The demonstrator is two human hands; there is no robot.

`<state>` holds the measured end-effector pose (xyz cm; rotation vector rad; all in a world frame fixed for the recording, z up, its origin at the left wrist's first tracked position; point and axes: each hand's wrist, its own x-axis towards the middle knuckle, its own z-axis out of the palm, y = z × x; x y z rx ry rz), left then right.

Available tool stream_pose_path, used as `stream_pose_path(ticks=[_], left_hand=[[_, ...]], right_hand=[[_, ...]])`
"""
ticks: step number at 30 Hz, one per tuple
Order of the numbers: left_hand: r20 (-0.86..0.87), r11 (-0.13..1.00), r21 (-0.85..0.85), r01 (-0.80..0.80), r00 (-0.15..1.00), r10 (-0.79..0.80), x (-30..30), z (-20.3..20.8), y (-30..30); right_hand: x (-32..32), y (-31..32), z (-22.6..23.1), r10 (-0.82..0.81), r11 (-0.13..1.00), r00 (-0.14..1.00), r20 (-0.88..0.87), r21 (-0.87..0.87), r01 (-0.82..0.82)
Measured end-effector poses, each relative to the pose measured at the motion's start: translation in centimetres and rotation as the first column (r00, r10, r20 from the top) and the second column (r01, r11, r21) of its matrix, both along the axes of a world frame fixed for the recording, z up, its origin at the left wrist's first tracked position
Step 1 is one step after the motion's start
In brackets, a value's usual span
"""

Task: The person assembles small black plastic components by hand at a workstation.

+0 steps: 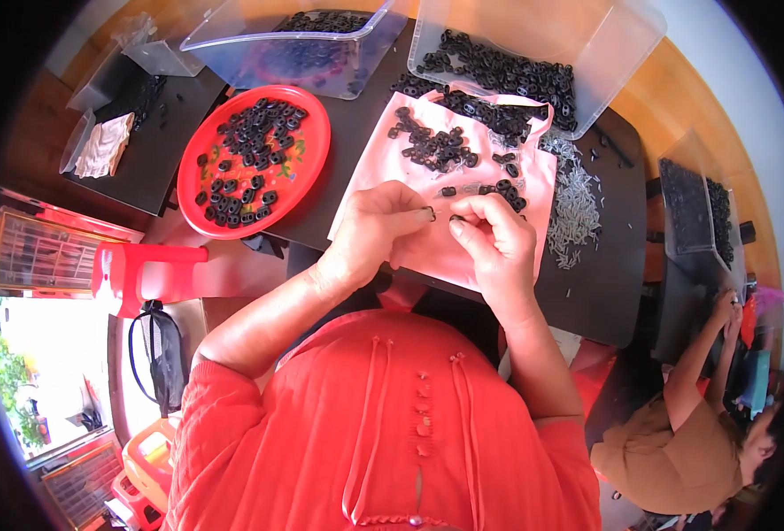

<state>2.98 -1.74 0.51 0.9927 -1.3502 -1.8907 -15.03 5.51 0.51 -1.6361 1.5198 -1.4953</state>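
Both hands meet over the pink cloth (463,248) on the table (604,283). The left hand (376,226) pinches a small black piece (429,212); the right hand (496,241) pinches another (455,218). Too small to tell their long axes.

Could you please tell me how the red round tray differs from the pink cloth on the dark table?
The red round tray is a rigid, rimmed circle; the pink cloth lies flat, soft and roughly rectangular. The tray sits to the person's left, away from both hands; the cloth lies straight ahead, under the left hand and right hand. Both carry small black plastic pieces.
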Motion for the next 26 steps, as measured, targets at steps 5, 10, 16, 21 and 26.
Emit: stream_pose_path(ticks=[5,10,16,21,26], left_hand=[[-0.064,1.0,0.009,-0.013,0.998,0.013,-0.4,-0.2,0.2],[-0.138,0.995,0.096,-0.024,0.99,0.038,-0.8,-0.6,0.5],[-0.187,0.993,0.114,-0.021,0.981,0.042,-0.6,-0.8,0.8],[-0.186,0.991,0.119,-0.053,0.98,0.074,-0.7,-0.9,1.0],[-0.138,0.992,0.096,-0.081,0.986,0.094,-0.8,-0.9,1.0]], right_hand=[[0.6,-0.6,-0.7,0.002,1.0,0.998,0.057,-0.023,-0.001],[0.5,-1.0,-0.8,0.033,0.997,0.999,-0.032,-0.075,-0.035],[0.4,-0.7,-1.2,0.081,0.997,0.98,0.184,-0.007,-0.081],[0.4,-0.7,-1.4,0.069,0.994,0.948,0.312,0.065,-0.093],[-0.4,-1.0,-1.1,0.005,0.976,0.782,0.623,0.166,-0.139]])
